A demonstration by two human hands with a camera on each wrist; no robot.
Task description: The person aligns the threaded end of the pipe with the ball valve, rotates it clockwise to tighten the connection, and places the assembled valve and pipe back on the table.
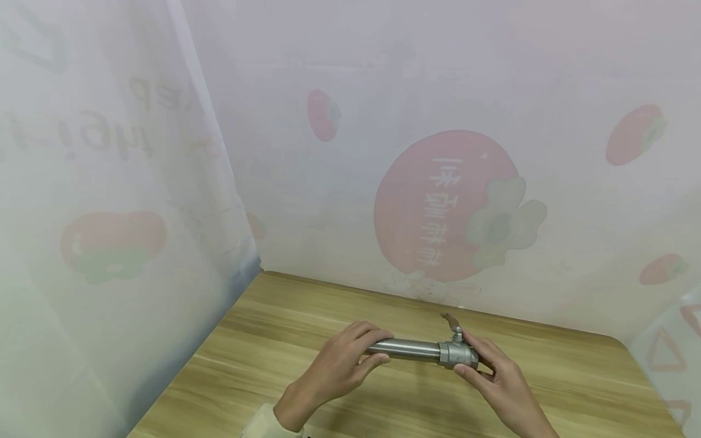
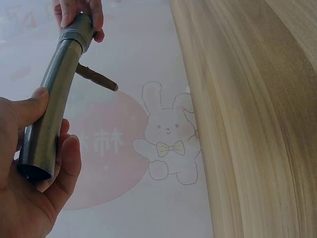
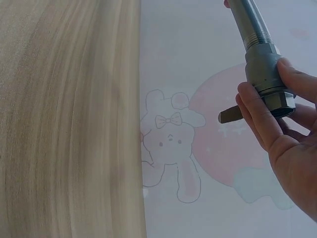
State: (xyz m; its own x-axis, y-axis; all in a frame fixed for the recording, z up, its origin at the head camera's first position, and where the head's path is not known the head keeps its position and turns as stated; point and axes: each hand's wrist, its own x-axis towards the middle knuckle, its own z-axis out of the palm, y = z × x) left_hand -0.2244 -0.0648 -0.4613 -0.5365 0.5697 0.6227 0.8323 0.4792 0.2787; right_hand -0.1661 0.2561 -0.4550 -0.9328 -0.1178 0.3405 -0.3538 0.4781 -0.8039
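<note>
A shiny metal pipe (image 1: 411, 349) joins a grey ball valve (image 1: 456, 353) at its right end, and both are held above the table. My left hand (image 1: 342, 363) grips the pipe near its free left end, thumb on one side and fingers on the other. With thumb and fingers, my right hand (image 1: 498, 377) holds the valve body by its hexagonal end. The valve's brownish lever handle (image 1: 451, 322) points away toward the back. In the left wrist view, screw threads show on the pipe (image 2: 52, 99) where it enters the valve (image 2: 78, 33).
The wood-grain table (image 1: 263, 340) lies beneath both hands. A pale cloth (image 1: 328, 201) printed with red persimmons hangs along its back edge, and another cloth (image 1: 109, 182) hangs at the left. A rabbit drawing (image 2: 171, 131) shows on the cloth.
</note>
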